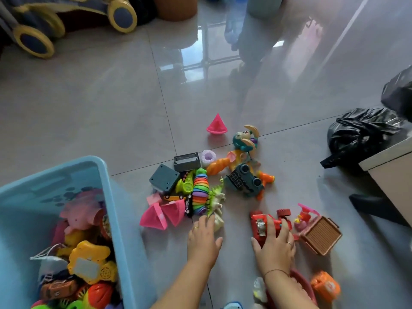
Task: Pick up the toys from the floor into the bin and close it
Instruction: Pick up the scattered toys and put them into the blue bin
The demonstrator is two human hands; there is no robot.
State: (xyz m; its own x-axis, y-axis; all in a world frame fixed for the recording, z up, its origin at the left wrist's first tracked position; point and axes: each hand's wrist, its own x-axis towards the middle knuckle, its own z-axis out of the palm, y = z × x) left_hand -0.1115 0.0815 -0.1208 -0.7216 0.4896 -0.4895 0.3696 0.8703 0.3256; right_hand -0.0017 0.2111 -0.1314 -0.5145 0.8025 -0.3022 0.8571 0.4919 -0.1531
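Down on the grey tiled floor [89, 112] we had both hands in play. The right hand [275, 241] was clamped over the red toy car [256, 220], fingers curled across its top and the thumb tucked against its near left side. The car sat on the tiles toward the floor's near right. Just beside it on the right stood a brown ribbed crate [321, 235], with a small pink figure [304, 216] at the crate's far side.

The left hand [204, 239] lay flat and reaching, fingers straight, their tips on a pale dinosaur [219, 223]; we saw nothing gripped in it. That dinosaur lay at the near edge of the main heap in the middle of the floor. In the heap we had a green dinosaur [217, 195], a rainbow slug [199, 192], two pink wedges [155, 216], two grey boxes [164, 178], a dark teal truck [244, 180] and a teal monkey [244, 139], all crowded together. A pink cone [216, 126] stood upright on its own just beyond the heap.

And over at the near left corner sat the blue bin [107, 175], open-topped and piled with toys, a yellow one [89, 262] on top. An orange toy [325, 286] lay near the right forearm. Black plastic bags [361, 132] slumped at the floor's right edge.
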